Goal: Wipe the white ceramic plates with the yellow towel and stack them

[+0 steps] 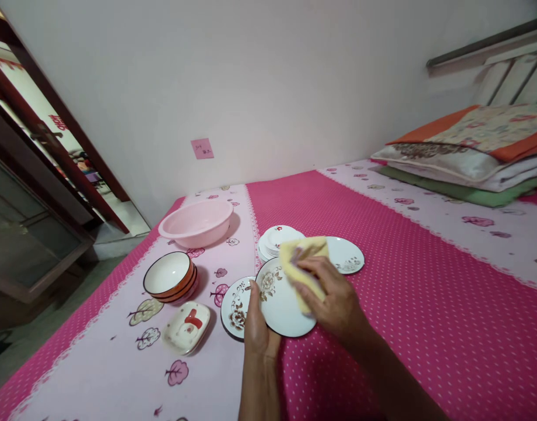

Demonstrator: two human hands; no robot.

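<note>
A white plate [279,310] with brown flowers and a dark rim is tilted up in my left hand [257,324], the thumb over its edge and the other fingers beneath it. My right hand [332,295] grips a yellow cloth [309,245] that lies against the right part of the plate's face. Below and left of the held plate, a similar flowered plate [234,310] rests on the bed, partly covered. Behind the cloth sits another flowered plate [349,255]. Next to it is a stack of small white plates [279,235], the top one with a red flower.
Stacked orange-sided bowls [169,275] and a square dish [188,326] with a red-and-white figure stand at left. A pink basin [198,225] is behind them. Folded bedding [470,146] lies at far right on the pink patterned bedspread [426,280]. A wall [294,88] bounds the back.
</note>
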